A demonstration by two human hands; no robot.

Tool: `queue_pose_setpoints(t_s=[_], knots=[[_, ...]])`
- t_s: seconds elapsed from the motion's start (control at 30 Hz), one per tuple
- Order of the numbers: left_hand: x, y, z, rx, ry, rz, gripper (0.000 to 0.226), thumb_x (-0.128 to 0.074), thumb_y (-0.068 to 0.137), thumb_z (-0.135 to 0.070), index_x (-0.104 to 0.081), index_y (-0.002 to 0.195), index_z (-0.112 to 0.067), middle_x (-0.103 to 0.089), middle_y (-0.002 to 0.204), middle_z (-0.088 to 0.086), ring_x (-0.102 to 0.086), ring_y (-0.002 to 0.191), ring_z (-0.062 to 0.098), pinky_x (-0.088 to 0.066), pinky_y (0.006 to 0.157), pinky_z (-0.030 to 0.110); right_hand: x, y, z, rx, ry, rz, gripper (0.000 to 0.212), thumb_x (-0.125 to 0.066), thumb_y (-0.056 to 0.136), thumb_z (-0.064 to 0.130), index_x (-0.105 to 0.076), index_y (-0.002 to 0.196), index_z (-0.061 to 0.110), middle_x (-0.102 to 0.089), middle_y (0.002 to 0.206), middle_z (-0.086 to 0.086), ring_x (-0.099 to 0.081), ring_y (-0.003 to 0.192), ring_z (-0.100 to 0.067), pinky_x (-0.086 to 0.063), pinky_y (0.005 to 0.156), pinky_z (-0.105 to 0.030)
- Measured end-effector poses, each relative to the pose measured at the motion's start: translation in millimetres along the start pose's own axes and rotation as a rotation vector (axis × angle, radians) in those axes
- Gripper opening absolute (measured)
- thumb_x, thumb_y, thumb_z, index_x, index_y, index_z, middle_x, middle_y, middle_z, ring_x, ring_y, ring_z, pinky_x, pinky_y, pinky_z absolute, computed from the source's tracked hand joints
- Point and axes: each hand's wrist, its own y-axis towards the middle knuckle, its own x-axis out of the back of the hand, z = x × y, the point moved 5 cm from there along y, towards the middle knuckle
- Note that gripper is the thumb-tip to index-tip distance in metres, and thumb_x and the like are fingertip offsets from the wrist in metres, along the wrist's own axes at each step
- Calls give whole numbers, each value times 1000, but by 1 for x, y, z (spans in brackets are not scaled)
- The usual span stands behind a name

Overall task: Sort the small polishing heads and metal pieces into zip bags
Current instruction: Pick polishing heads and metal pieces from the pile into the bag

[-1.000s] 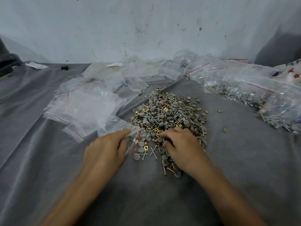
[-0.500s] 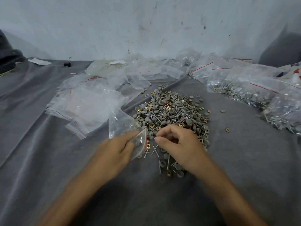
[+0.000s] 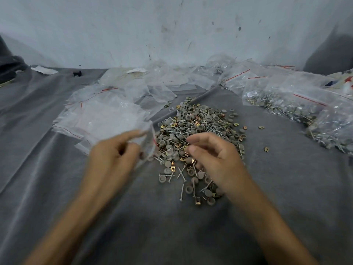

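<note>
Now L hand (image 3: 112,157) pinches bag (image 3: 148,142); R hand (image 3: 215,161) (grip unclear) over pile (image 3: 200,121), empties (image 3: 107,115) behind.

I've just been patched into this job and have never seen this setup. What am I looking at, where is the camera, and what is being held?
There is no machine here. These are a person's two bare hands, seen from one wide-angle camera worn on the head, looking forward and down. A grey cloth covers the surface. In the middle lies a loose pile of grey polishing heads, thin metal pins and small brass pieces. To the left lie empty zip bags with red seal lines, and to the right filled bags. The left hand holds a small clear zip bag at the pile's left edge. The right hand hovers over the pile, thumb and forefinger close together. Whether they pinch a piece is too blurred to tell.
</note>
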Motion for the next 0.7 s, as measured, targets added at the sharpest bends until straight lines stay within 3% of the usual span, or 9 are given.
queue_pose_setpoints(t_s=[0.07,0.13,0.2,0.3,0.37,0.47,0.6,0.7], knots=[[26,6,-6,-5,-11,-122,35,-51,83,-22,-75,97,-43,-60,53,-4,-30,40,4,-25,38,19,13,3,-5,-47,-44,-61,19,-66,93,25,-72,99,43,-75,95,11,-66,74,0,-52,64,-22],[48,8,-7,-12,16,-215,35,-53,88,-18,-75,103,-40,-67,61,-3,-34,38,4,-28,36,14,21,3,-13,-89,-116,-98,22,-65,95,23,-72,97,44,-74,92,11,-67,76,-9,-59,69,-39],[62,7,-6,-18,113,-287,37,-51,91,-23,-73,114,-40,-67,60,-9,-48,42,7,-43,45,14,25,4,-17,-93,-203,-102,19,-65,96,24,-73,97,41,-72,90,13,-68,81,-14,-60,74,-46],[59,-1,-17,-73,303,-305,43,-46,89,-35,-65,128,-40,-68,68,0,-55,56,25,-56,66,40,20,8,-19,-52,-488,-30,16,-64,98,26,-73,107,36,-70,95,20,-63,87,2,-55,78,-31],[42,-6,-26,-112,396,-212,44,-45,87,-40,-63,127,-41,-69,68,7,-62,61,36,-57,66,46,9,10,-21,-16,-687,54,19,-62,99,30,-72,115,33,-66,107,16,-57,100,-1,-49,87,-31],[8,-8,-25,-123,426,9,43,-45,83,-42,-74,115,-40,-64,61,3,-67,64,36,-57,63,43,-6,10,-24,4,-841,147,27,-57,101,37,-67,126,33,-60,114,8,-47,112,-14,-46,93,-35],[-35,-4,4,-51,405,314,43,-54,94,-22,-67,126,-48,-50,50,-12,-60,64,18,-49,64,36,-12,12,-28,12,-907,166,23,-55,103,36,-65,123,31,-59,118,7,-46,115,-17,-45,97,-37],[-45,-3,22,-26,352,379,40,-52,99,-26,-62,133,-46,-54,57,-19,-59,69,12,-45,66,34,-12,12,-28,36,-934,156,18,-51,104,35,-65,113,28,-60,114,8,-48,111,-17,-43,96,-37]])
